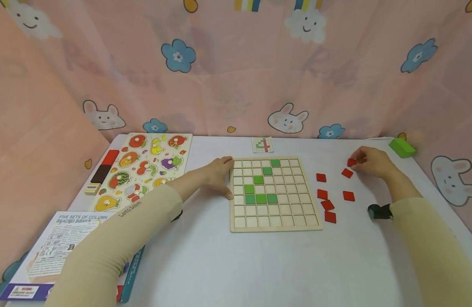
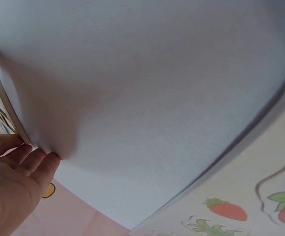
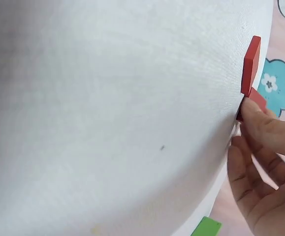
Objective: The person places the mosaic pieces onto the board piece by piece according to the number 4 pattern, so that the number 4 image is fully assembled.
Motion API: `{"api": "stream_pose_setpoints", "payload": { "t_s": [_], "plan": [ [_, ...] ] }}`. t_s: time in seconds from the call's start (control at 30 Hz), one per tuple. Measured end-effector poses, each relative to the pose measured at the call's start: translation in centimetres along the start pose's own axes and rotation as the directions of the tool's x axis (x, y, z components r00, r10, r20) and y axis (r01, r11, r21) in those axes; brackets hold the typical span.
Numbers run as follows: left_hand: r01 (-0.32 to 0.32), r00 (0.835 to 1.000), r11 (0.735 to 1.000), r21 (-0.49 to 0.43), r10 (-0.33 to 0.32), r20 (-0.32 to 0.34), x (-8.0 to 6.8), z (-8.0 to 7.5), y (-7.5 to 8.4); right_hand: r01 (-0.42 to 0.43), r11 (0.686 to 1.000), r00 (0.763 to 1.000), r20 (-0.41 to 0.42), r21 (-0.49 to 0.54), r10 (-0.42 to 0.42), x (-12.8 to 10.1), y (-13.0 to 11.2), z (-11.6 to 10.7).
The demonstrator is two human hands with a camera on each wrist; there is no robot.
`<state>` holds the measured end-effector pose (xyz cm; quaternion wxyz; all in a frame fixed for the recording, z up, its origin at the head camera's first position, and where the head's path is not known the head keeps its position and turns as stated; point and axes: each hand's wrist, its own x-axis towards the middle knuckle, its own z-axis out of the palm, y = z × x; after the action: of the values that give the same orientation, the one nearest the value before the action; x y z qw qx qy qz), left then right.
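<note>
A square wooden grid board (image 1: 276,227) lies mid-table, with several green tiles (image 1: 260,198) in its cells. Against its left edge rests my left hand (image 1: 217,175), fingers at the far left corner and thumb lower along the side. In the left wrist view the fingertips of that hand (image 2: 14,182) touch the board's edge (image 2: 9,110). To the right of the board, my right hand (image 1: 374,163) pinches a red tile (image 1: 351,162) between thumb and fingers. Another red tile (image 1: 347,173) lies just below it. Several more red tiles (image 1: 321,178) are scattered between hand and board.
Behind the board lies a small pattern card (image 1: 262,145). Green pieces (image 1: 402,147) sit at the far right corner. On the left are a fruit puzzle board (image 1: 144,170), red and black blocks (image 1: 102,172) and a box (image 1: 56,251). A pink printed curtain (image 1: 236,76) surrounds the table.
</note>
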<state>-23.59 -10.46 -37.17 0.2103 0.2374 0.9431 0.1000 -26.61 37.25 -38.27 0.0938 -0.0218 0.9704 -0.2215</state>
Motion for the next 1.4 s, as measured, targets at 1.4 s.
{"api": "stream_pose_setpoints", "payload": {
  "t_s": [1.4],
  "plan": [
    [-0.003,1.000,1.000,-0.029,0.004,0.008,-0.3,-0.1,0.0,0.455,0.891,0.883,0.132,-0.002,-0.450,1.9,-16.5,6.7]
  ]
}}
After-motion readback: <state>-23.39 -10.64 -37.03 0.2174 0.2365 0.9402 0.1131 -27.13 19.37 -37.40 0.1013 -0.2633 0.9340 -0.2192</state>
